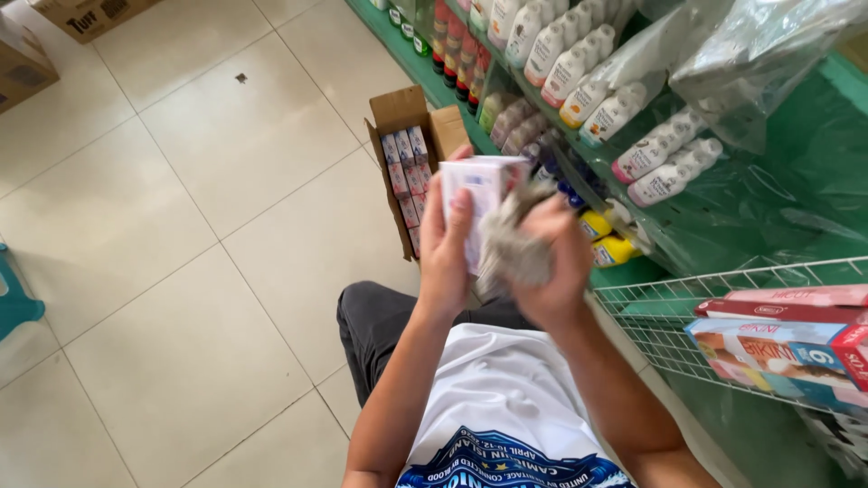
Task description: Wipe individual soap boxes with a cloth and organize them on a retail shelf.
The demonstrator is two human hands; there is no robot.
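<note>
Several small cartons (406,176) fill the open cardboard box (398,113) on the floor.

Counts: 2 hands, left (445,248) and right (553,262); 1 white carton (479,194) held; 1 grey rag (511,248); 1 open cardboard box (407,113) on floor; 2 yellow bottles (606,237); 1 wire basket (669,316).
</note>
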